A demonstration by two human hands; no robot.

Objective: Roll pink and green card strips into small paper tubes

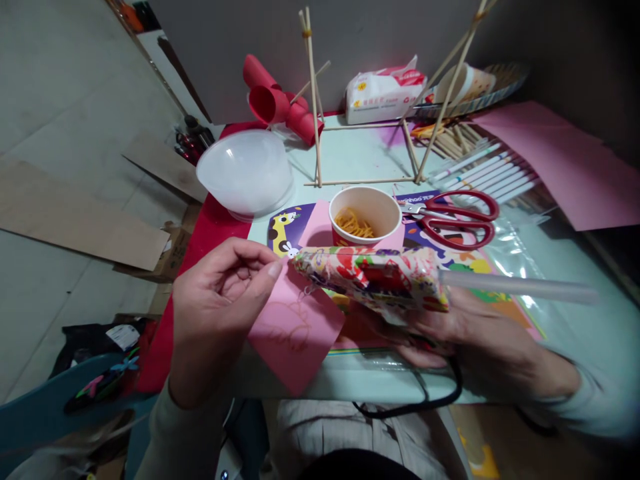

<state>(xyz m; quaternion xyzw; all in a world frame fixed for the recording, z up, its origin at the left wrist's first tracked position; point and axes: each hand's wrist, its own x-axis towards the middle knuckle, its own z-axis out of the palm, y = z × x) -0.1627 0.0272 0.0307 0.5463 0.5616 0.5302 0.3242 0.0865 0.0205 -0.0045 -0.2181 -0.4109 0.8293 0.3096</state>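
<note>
Glue gun: boxy body (370, 273) in glossy, wrinkled, many-coloured film; tilted nearly flat above the counter (575, 257), nozzle end by the left fingertips.
Glue stick: smooth, cloudy rod (520, 287) jutting from the gun's rear.
Right hand: wrapped around the gun's grip (435, 327); black cord (425, 405) looped below.
Left hand: narrow (220, 307), thumb and forefinger pinching the card's upper edge.
Card: flat pink square (300, 340), corner downward near the counter's front edge, tan looping lines on its face.
Cup: round paper wall, white inside (385, 203), thin yellowish bands (353, 223) heaped within; stood just beyond the gun.
Scissors: red looped handles, on the packet (433, 225), right of the cup.
Packet: printed, giraffe at one corner (280, 232), under clear film.
Obstructions: gun hid the cup's base and part of the packet.
Left rear: cloudy plastic bowl (245, 170); red tubes (270, 103) clustered behind.
Centre rear: thin wooden frame (313, 100), banded at the joints; soft tissue pack (385, 97).
Right rear: white pens (480, 173); pink sheets (565, 160).
</note>
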